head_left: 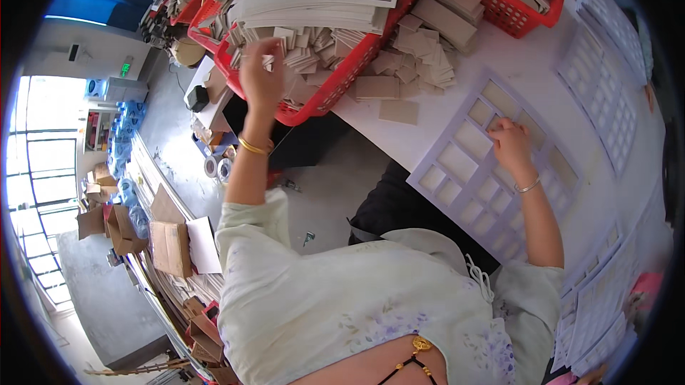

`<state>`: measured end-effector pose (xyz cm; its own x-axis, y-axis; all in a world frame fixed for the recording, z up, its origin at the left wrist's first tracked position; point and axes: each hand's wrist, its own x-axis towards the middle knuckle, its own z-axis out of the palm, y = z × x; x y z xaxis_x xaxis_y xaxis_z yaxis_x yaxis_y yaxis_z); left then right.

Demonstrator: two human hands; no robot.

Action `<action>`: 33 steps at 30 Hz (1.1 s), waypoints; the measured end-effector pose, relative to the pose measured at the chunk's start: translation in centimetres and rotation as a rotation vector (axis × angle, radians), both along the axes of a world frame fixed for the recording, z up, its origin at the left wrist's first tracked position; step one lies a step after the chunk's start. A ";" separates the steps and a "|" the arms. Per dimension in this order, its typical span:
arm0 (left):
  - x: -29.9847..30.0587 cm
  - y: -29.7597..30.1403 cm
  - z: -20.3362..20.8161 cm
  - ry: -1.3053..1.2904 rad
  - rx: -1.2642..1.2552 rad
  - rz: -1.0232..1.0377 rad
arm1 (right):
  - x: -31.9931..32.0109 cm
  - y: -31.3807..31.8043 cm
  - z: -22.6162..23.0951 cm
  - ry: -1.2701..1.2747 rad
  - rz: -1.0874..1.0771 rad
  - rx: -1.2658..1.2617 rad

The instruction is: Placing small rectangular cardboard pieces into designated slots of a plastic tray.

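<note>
My left hand (pixel 262 77) is raised over the near end of a red plastic basket (pixel 334 87) heaped with small grey cardboard pieces (pixel 307 57). Its fingers are bent and smeared by motion, so whether they hold a piece is unclear. On the white table, a white panel (pixel 421 176) divided into many rectangular openings lies at an angle, its near corner past the table edge. The bent fingers of my right hand (pixel 511 145) are pressed together on its upper middle part. Anything under those fingertips is hidden. Pale grey pieces show in many of the openings.
Large grey sheets (pixel 321 14) lie stacked on the basket. Loose cardboard pieces (pixel 398 112) spread beside it, with another red basket (pixel 510 10) farther back. More divided white panels (pixel 603 92) lie at the right. Cardboard boxes (pixel 170 248) stand on the left.
</note>
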<state>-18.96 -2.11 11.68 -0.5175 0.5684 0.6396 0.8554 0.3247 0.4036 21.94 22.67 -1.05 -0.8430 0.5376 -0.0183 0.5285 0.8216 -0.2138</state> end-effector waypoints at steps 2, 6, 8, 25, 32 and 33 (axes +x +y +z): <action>-6.2 -3.2 -1.3 0.037 -0.210 0.129 | -0.3 0.1 0.0 -0.007 0.015 -0.004; -11.1 -4.7 -3.3 0.065 -0.550 0.046 | -1.9 1.1 -0.6 -0.146 -0.008 -0.008; -11.2 -4.3 -3.3 0.038 -0.567 0.063 | -2.7 0.9 -0.4 -0.198 -0.019 0.042; -10.0 -2.8 -2.1 0.004 -0.743 -0.015 | -3.6 0.1 0.1 -0.236 -0.040 0.113; -6.7 -4.2 0.9 0.057 -0.540 0.041 | -2.9 -0.2 -0.2 -0.184 -0.033 0.105; -4.9 -3.9 2.1 0.007 -0.514 0.100 | -2.9 -0.1 -0.1 -0.184 -0.040 0.100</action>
